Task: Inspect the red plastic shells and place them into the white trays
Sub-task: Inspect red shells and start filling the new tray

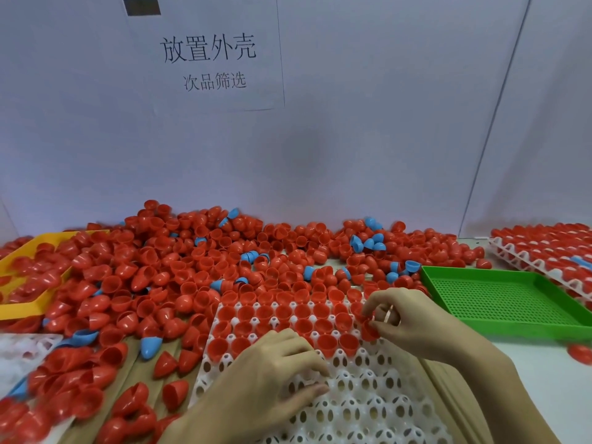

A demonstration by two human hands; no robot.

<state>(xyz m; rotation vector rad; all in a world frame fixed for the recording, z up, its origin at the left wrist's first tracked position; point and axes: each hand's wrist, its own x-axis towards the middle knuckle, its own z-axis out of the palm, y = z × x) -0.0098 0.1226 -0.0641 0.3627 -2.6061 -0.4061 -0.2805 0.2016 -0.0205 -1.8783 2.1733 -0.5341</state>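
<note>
Fingers of our right hand (pixel 407 318) pinch a red shell (pixel 369 329) at the right edge of the white tray (pixel 358 395). Our left hand (pixel 272 370) rests on the tray's near cells, fingers loosely curled, holding nothing. Far rows hold shells; a loose pile (pixel 192 261) lies beyond, a green tray (pixel 499 299) right.

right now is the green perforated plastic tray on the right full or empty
Empty: the green perforated plastic tray shows only its bare holed floor, with no shells inside; loose red shells lie beside it.
</note>
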